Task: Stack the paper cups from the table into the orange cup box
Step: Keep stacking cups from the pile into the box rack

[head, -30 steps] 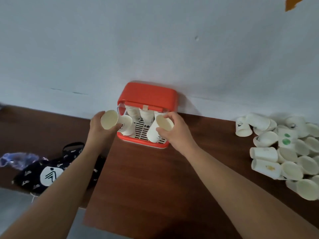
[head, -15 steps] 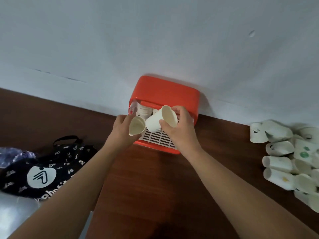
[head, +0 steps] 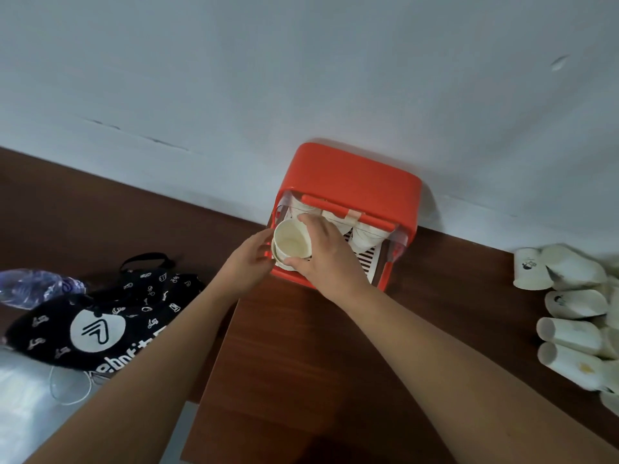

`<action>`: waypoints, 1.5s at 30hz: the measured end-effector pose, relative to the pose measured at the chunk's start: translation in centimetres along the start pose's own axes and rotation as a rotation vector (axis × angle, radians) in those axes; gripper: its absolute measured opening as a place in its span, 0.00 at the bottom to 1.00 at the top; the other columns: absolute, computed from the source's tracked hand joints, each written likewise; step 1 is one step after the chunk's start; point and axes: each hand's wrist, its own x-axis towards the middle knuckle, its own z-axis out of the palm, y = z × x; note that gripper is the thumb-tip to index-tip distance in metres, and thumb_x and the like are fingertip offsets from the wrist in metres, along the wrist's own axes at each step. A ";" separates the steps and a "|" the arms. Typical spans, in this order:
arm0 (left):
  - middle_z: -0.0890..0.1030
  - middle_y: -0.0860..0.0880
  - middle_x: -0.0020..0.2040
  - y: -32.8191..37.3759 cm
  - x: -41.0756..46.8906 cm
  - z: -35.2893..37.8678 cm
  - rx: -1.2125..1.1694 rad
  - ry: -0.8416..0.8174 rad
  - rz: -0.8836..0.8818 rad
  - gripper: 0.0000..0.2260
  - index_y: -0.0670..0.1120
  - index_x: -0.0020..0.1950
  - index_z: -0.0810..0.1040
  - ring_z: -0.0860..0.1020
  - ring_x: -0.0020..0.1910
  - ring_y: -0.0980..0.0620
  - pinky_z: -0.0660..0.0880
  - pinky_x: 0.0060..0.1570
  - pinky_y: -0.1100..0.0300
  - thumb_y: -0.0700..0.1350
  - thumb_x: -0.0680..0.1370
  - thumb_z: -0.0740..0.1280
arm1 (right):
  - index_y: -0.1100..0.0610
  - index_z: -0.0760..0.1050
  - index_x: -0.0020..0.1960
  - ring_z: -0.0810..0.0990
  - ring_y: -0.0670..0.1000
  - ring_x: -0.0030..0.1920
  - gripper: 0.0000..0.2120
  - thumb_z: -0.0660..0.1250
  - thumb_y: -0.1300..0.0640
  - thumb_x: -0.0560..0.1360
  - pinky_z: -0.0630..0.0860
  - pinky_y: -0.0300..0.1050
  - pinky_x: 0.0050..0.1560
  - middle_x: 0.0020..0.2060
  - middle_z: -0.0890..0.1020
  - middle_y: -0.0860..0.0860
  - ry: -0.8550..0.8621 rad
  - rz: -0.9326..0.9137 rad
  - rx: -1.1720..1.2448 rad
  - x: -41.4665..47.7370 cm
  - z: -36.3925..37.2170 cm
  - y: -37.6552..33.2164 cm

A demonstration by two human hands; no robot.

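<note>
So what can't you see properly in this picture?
- Head view: the right hand covers the side of the nested cups, so how many are nested is unclear.
- The left hand: its fingertips sit behind the cups, so its grip is unclear.
- Cups deep inside the box are hidden by its orange top.
- The cup pile is cut off by the right edge.
- The prints on those cups are too small to read.

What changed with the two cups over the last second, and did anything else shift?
The two cups, held apart a second ago, have come together: the right hand now holds the nested cups at the left front of the orange cup box, the left hand alongside them. The loose cups on the table and the black bag lie unmoved.
</note>
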 end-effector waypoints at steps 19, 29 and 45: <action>0.79 0.55 0.62 -0.3 -1.7 1.4 -0.082 0.146 -0.102 0.18 0.51 0.70 0.72 0.77 0.59 0.60 0.72 0.55 0.65 0.55 0.82 0.65 | 0.53 0.66 0.73 0.70 0.47 0.68 0.30 0.73 0.52 0.75 0.67 0.40 0.66 0.68 0.72 0.49 -0.064 0.215 0.179 -1.0 2.1 3.0; 0.73 0.51 0.60 1.3 -6.9 9.6 0.405 0.063 -0.024 0.16 0.46 0.66 0.76 0.77 0.55 0.52 0.77 0.58 0.50 0.46 0.79 0.68 | 0.56 0.69 0.72 0.72 0.51 0.69 0.24 0.67 0.50 0.79 0.72 0.45 0.66 0.70 0.70 0.52 -0.127 0.342 -0.044 -12.1 -5.0 13.1; 0.72 0.53 0.62 20.5 1.0 44.2 0.559 -0.348 0.266 0.18 0.49 0.68 0.73 0.75 0.59 0.54 0.74 0.59 0.57 0.52 0.79 0.68 | 0.62 0.72 0.68 0.72 0.59 0.64 0.23 0.68 0.53 0.76 0.70 0.52 0.63 0.63 0.72 0.59 0.093 0.689 -0.158 -31.2 -24.1 38.6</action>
